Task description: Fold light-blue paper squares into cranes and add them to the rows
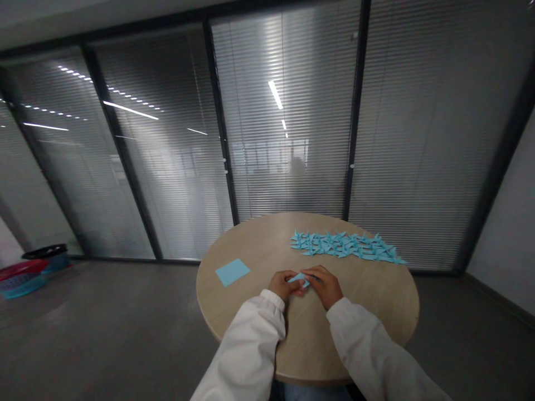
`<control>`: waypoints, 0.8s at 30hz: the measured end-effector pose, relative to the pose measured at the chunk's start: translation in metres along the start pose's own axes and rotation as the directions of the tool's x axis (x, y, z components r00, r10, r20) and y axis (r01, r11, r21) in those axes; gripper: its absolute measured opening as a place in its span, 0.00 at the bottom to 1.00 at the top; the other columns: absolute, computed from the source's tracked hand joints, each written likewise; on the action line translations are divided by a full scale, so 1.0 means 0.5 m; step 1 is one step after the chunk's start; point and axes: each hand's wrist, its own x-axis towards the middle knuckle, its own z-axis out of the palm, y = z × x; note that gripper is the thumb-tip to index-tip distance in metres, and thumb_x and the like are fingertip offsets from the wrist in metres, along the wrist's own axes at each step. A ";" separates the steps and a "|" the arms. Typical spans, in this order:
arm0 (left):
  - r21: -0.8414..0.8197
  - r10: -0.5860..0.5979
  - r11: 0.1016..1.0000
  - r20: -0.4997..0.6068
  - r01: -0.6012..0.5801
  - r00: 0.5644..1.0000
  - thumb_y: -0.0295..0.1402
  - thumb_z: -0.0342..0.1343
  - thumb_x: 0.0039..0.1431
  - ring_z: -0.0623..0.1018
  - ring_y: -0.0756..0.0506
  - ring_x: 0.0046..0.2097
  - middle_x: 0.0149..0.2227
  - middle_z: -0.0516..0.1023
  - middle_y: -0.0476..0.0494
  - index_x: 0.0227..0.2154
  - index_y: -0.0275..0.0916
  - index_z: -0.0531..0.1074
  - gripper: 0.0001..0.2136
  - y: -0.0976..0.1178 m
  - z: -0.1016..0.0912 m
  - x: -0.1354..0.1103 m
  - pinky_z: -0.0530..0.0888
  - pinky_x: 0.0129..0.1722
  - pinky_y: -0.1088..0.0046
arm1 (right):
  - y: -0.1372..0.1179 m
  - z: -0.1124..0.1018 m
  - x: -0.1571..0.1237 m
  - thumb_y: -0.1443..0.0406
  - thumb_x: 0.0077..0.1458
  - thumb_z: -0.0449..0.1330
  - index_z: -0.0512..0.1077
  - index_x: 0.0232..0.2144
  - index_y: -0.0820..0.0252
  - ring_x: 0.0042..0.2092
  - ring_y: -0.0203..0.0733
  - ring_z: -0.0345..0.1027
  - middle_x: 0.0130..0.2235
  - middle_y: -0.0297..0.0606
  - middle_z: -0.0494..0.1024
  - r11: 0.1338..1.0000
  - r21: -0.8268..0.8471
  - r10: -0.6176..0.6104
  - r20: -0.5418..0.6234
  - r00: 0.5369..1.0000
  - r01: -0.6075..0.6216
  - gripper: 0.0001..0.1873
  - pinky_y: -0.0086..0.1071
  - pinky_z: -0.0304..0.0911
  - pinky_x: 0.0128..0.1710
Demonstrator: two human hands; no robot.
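Note:
A small piece of folded blue paper (299,278) is held between both hands, low over the near middle of the round table. My left hand (285,284) pinches its left side, thumb on the near edge. At its right side, my right hand (325,285) grips it with thumb and fingertips, partly covering it. Left of my hands lies a flat blue sheet of paper (232,272). Beyond them to the right, many folded blue paper cranes (343,245) sit in close rows.
The round wooden table (259,239) stands before glass panels with blinds (288,184) in dark frames. On the floor at far left are a red and blue basket (20,277) and a bin with a black rim (48,256).

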 end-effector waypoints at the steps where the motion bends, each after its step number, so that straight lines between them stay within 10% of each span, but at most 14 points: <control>1: -0.003 -0.005 1.000 -0.011 0.005 1.000 0.37 0.64 0.29 0.74 0.48 0.25 0.21 0.74 0.46 0.25 0.31 0.72 0.18 0.002 0.001 -0.002 0.72 0.26 0.73 | -0.001 0.001 0.000 0.63 0.50 0.54 0.73 0.35 0.53 0.37 0.40 0.65 0.33 0.37 0.72 1.000 -0.005 -0.010 -0.004 1.000 0.010 0.10 0.34 0.62 0.39; 24: -0.013 -0.089 0.996 0.021 0.089 0.996 0.41 0.63 0.29 0.73 0.48 0.23 0.18 0.73 0.48 0.25 0.30 0.71 0.20 0.004 0.008 -0.005 0.71 0.27 0.71 | -0.001 0.005 -0.003 0.66 0.51 0.53 0.69 0.28 0.59 0.38 0.41 0.60 0.31 0.38 0.67 0.964 -0.229 -0.145 -0.038 0.989 0.133 0.05 0.36 0.58 0.39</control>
